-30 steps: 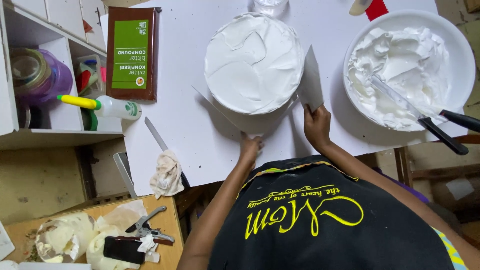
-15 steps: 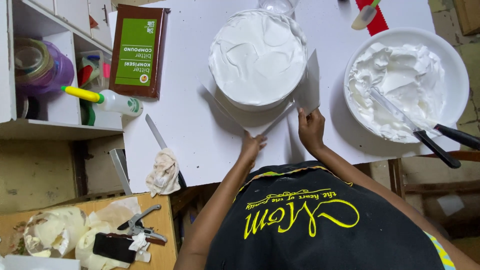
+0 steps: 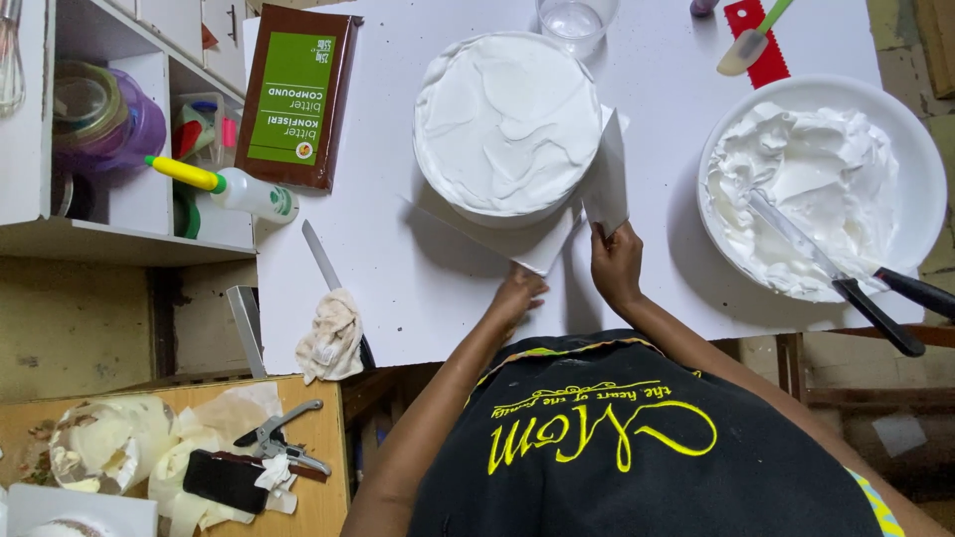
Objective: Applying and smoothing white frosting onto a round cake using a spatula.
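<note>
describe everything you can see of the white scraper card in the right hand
The scraper card is a flat, thin, plain white sheet, seemingly plastic or stiff card. It stands upright on edge, pressed against the right side of the frosted white cake. The right hand pinches its near lower end. It rises about level with the cake's top, its bottom edge by the white cake board.

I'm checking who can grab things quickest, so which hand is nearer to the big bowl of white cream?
Right. The right hand holds the upright scraper card beside the cake, just left of the bowl. The left hand rests farther left, at the cake board's corner.
</note>
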